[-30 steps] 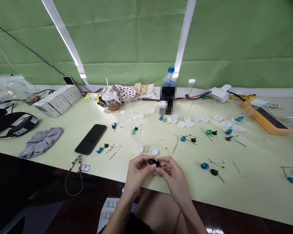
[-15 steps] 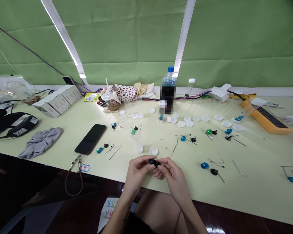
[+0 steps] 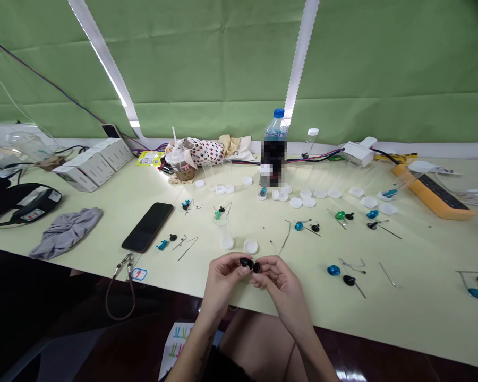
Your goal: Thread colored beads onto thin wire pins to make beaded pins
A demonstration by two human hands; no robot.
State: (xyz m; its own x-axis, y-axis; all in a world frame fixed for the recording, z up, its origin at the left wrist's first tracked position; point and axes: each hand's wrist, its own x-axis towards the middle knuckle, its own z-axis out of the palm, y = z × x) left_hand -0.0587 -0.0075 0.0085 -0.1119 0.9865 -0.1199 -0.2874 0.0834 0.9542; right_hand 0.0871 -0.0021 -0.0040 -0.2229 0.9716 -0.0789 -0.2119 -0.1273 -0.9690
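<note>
Near the table's front edge, my left hand [image 3: 225,275] pinches a small glossy black piece [image 3: 246,262]. My right hand [image 3: 276,277] grips a round black disc-like piece [image 3: 256,267] right beside it. The two pieces meet or nearly meet; I cannot tell whether they are joined. Just beyond my hands lie a white round cap [image 3: 250,246] and a clear tube [image 3: 223,232] standing on a white base. A thin bent metal wire [image 3: 284,239] rests past my right hand. Farther right are a blue piece [image 3: 333,270] and a black disc with a stem [image 3: 349,280].
On the left lie a phone [image 3: 147,227], a grey cloth [image 3: 67,231] and white boxes [image 3: 96,163]. A dark drink bottle [image 3: 278,130] and a lidded cup [image 3: 181,165] stand at the back. Several white caps [image 3: 308,202] and an orange power strip [image 3: 438,195] are to the right.
The black pieces have turned slightly between my fingers, and the disc in my right hand shows more clearly. Both hands stay in nearly the same place.
</note>
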